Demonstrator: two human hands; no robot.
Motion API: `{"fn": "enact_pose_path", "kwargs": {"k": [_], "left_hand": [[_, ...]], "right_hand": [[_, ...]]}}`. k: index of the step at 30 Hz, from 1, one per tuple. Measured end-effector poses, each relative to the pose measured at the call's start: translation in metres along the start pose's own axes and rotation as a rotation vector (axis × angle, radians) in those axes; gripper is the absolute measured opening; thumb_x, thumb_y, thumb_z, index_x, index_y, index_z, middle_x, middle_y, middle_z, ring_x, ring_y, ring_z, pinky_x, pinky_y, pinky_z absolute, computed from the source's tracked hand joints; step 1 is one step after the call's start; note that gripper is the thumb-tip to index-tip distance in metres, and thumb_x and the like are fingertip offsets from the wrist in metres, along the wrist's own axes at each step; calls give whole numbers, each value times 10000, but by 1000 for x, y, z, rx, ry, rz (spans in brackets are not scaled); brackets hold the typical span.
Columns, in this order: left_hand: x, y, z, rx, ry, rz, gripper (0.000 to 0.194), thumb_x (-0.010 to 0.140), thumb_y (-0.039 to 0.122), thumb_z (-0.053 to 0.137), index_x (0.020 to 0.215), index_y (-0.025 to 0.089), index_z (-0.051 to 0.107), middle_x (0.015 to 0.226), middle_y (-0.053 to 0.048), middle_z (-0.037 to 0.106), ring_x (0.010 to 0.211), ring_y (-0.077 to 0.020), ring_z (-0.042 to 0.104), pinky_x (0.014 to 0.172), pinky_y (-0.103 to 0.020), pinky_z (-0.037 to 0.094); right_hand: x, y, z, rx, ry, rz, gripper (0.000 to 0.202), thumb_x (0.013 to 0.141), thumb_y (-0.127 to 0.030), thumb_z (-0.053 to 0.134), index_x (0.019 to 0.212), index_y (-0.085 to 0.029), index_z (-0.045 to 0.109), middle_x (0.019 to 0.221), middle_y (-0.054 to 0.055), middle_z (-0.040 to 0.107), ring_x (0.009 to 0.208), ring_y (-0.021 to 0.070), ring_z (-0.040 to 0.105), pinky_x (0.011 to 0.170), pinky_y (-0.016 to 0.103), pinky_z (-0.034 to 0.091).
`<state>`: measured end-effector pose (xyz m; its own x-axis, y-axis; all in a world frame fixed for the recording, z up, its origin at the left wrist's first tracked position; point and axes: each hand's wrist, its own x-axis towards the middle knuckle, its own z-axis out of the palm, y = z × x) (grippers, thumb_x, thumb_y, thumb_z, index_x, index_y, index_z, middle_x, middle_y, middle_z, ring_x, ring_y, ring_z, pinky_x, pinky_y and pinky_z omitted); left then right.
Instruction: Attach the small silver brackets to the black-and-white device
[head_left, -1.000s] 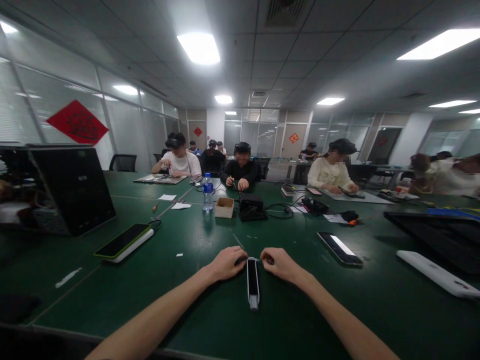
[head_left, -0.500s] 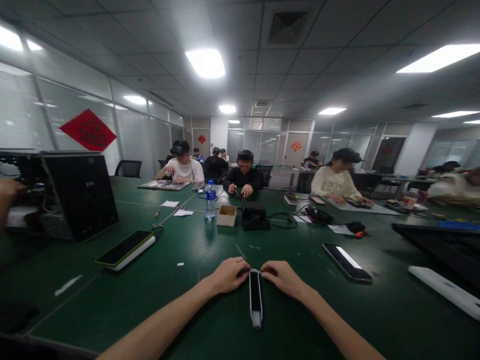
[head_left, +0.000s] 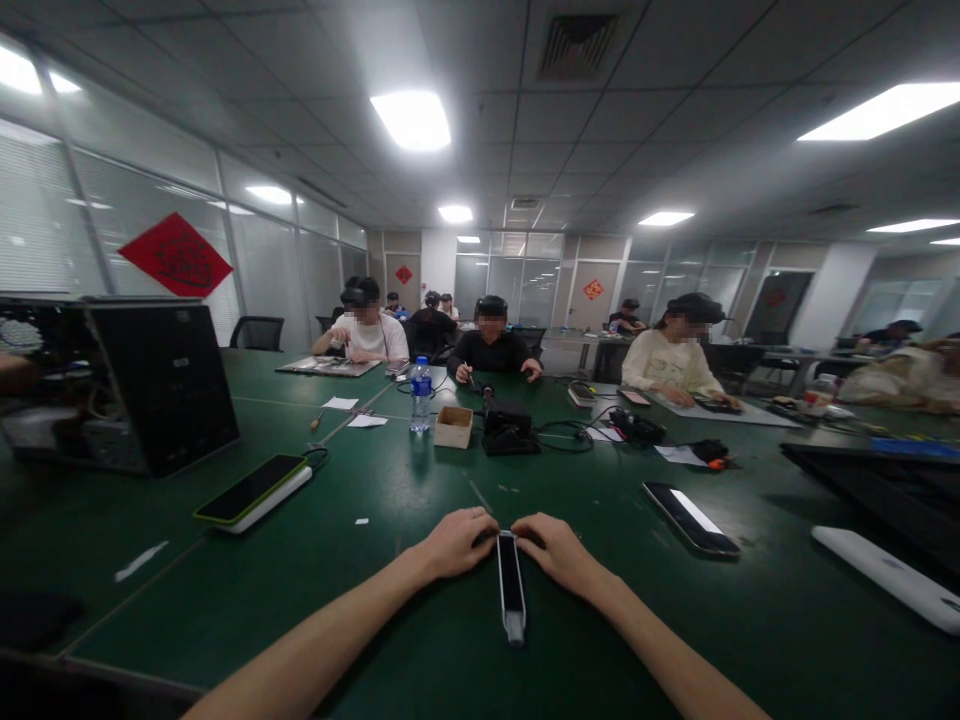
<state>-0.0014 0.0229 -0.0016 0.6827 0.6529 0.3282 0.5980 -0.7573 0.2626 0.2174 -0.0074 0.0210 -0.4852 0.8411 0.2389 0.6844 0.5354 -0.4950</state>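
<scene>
In front of me on the green table (head_left: 337,600) lies a slim white-edged, pen-shaped device (head_left: 511,580) with a long black face. Its tapered end points toward me. My left hand (head_left: 459,541) is curled at the far left corner, with thumb and fingers pressed together against it. Opposite, my right hand (head_left: 556,548) bends over the far right corner, its fingertips touching that end. Whatever small part lies between the fingertips is hidden.
A green-rimmed phone-like device (head_left: 251,490) lies left, near an open computer case (head_left: 161,385). To the right are a black phone-like device (head_left: 690,518) and a white casing (head_left: 885,575). A water bottle (head_left: 421,395) and small box (head_left: 454,428) stand ahead. Co-workers sit across.
My right hand has shifted inward over the device's far end, closer to my left hand. Across the table, a co-worker's hand has moved outward, away from their other hand.
</scene>
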Motion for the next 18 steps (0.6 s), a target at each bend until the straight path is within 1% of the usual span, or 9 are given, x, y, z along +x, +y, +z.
{"fn": "enact_pose_path", "kwargs": {"k": [4, 8, 18], "left_hand": [[0, -1, 1, 1, -1, 9, 170, 882, 204, 490, 1022, 180, 584, 967, -42, 614, 862, -167, 588, 754, -259, 459], [0, -2, 2, -9, 1, 20, 188, 880, 186, 489, 1047, 188, 575, 971, -39, 612, 869, -165, 588, 764, -256, 456], [0, -3, 5, -9, 7, 33, 195, 886, 184, 481, 1058, 188, 572, 991, -41, 622, 898, -172, 595, 795, -263, 460]], "right_hand": [[0, 0, -2, -28, -16, -23, 221, 893, -240, 509, 1046, -178, 655, 1009, 65, 653, 947, 187, 588, 853, 311, 470], [1, 2, -4, -57, -1, -70, 205, 874, -223, 540, 1038, -181, 655, 1022, 65, 651, 970, 191, 572, 872, 314, 463], [1, 9, 1, -61, 19, -113, 195, 878, -206, 531, 1027, -175, 654, 998, 58, 659, 948, 187, 572, 867, 315, 453]]}}
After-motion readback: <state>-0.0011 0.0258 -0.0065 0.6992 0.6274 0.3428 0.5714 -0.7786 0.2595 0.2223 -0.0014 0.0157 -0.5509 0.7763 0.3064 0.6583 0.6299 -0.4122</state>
